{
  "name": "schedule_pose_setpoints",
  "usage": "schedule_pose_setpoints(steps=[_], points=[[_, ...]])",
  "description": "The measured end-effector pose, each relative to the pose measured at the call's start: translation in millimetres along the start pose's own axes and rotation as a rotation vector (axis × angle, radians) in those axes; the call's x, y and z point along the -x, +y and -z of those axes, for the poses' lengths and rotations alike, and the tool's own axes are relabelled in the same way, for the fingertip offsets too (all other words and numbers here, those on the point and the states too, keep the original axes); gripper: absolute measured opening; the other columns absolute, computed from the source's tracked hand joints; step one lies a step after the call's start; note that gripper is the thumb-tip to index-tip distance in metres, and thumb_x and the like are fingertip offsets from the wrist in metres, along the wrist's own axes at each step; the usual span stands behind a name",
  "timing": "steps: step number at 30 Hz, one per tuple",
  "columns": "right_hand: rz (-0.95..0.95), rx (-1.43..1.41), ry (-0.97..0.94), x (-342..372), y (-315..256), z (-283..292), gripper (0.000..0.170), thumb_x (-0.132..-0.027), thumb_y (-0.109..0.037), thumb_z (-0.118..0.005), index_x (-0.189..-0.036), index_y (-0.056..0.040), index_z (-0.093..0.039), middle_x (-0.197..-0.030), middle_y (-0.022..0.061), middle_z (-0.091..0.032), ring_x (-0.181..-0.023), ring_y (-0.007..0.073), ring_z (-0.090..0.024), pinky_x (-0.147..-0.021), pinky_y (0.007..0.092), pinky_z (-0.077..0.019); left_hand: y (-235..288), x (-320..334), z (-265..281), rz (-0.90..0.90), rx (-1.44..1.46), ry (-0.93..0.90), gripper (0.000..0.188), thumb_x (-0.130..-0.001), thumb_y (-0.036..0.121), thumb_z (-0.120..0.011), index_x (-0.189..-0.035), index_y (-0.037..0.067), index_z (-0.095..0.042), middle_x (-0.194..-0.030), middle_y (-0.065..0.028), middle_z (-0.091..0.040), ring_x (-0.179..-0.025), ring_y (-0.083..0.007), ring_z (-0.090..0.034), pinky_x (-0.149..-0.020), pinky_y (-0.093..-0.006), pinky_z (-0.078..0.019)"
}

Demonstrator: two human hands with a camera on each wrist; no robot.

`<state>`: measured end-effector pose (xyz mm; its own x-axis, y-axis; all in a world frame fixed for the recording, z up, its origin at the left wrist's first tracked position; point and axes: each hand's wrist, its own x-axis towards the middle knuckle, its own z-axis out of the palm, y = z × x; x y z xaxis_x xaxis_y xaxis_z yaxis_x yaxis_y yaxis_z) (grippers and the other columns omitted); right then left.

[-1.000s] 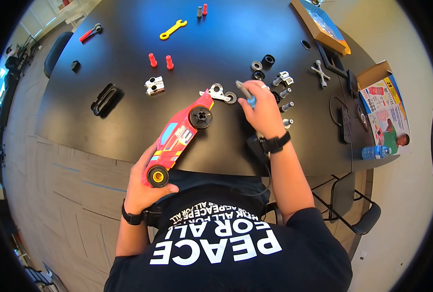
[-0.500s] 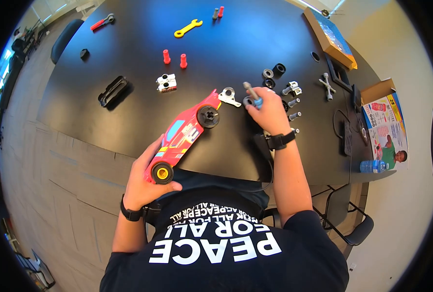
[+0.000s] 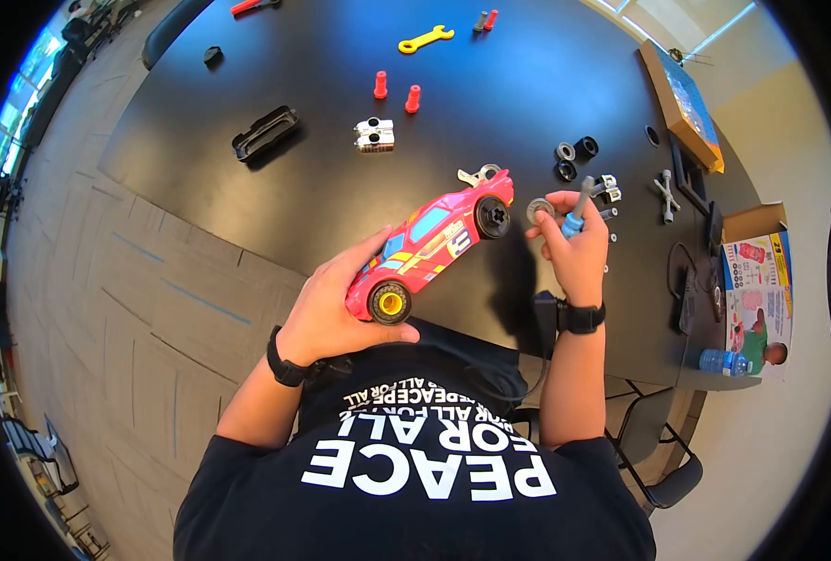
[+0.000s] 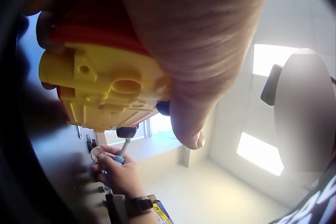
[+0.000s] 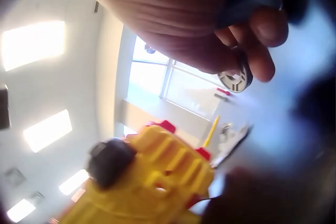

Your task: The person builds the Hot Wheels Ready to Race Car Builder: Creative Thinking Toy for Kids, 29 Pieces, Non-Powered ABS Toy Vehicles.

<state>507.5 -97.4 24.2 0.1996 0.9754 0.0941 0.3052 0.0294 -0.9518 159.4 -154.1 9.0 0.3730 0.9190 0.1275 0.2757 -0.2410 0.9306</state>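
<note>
Two red pegs (image 3: 381, 85) beyond car (image 3: 434, 245); car partly hides white piece (image 3: 473, 178).

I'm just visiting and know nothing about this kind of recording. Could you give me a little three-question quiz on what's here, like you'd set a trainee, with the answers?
1. True or false: the person's left hand grips the red toy car.

2. Where is the yellow wrench?
A) In the left hand
B) On the table
C) In the right hand

3. Fill in the colour: besides pinching a small round piece, the right hand holds a tool that is partly grey and partly ____.

Key: 1. True; 2. B; 3. blue
</note>
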Motion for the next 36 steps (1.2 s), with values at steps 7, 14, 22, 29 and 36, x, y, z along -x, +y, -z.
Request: schedule_pose_setpoints(steps=[7, 14, 22, 29, 36], points=[[0.171, -0.563, -0.259, 60, -55, -25, 0.022, -0.098, 0.008, -0.081, -0.119, 0.0039, -0.077, -0.11, 0.0133, -0.077, -0.081, 0.0134, -0.074, -0.063, 0.024, -0.0536, 8, -3, -12, -0.05, -0.122, 0.074, 0.127, -0.062, 0.047, -0.11, -0.165, 0.001, -0.05, -0.153, -0.0229, -0.068, -0.137, -0.041, -0.069, -0.114, -0.0467, -0.0544], [0.272, -0.331, -0.417, 80, -64, -48, 0.022, -0.093, 0.011, -0.084, -0.114, 0.0051, -0.081, -0.121, 0.0135, -0.074, -0.092, 0.0148, -0.077, -0.073, 0.0258, -0.0614, 14, -5, -15, -0.072, -0.199, 0.104, 0.129, -0.061, 0.051, -0.109, -0.166, 0.002, -0.05, -0.144, -0.0234, -0.072, -0.129, -0.0418, -0.072, -0.109, -0.0476, -0.057], [0.393, 0.062, -0.29, 92, -68, -72, 0.022, -0.084, -0.005, -0.094, -0.099, 0.0001, -0.081, -0.096, 0.0118, -0.076, -0.079, 0.0255, -0.074, -0.07, 0.0348, -0.058, 12, -6, -19, -0.108, -0.25, 0.129, 0.127, -0.062, 0.047, -0.109, -0.166, 0.003, -0.05, -0.14, -0.0219, -0.074, -0.122, -0.0409, -0.075, -0.1, -0.0479, -0.061], [0.443, 0.041, -0.357, 88, -80, -66, 0.035, -0.083, -0.01, -0.097, -0.112, -0.0018, -0.08, -0.101, 0.0109, -0.072, -0.085, 0.0279, -0.072, -0.075, 0.0354, -0.0579, 8, -5, -18, -0.127, -0.28, 0.143, 0.122, -0.065, 0.041, -0.107, -0.166, 0.003, -0.049, -0.14, -0.0214, -0.074, -0.122, -0.0414, -0.075, -0.099, -0.0479, -0.0614], [0.412, 0.018, -0.443, 88, -62, -66, 0.04, -0.083, -0.013, -0.099, -0.118, -0.0044, -0.08, -0.104, 0.0089, -0.071, -0.089, 0.0263, -0.071, -0.081, 0.0355, -0.0586, 9, -4, -20, -0.104, -0.274, 0.14, 0.121, -0.066, 0.039, -0.106, -0.166, 0.003, -0.049, -0.14, -0.022, -0.074, -0.121, -0.0418, -0.075, -0.099, -0.0484, -0.0615]])
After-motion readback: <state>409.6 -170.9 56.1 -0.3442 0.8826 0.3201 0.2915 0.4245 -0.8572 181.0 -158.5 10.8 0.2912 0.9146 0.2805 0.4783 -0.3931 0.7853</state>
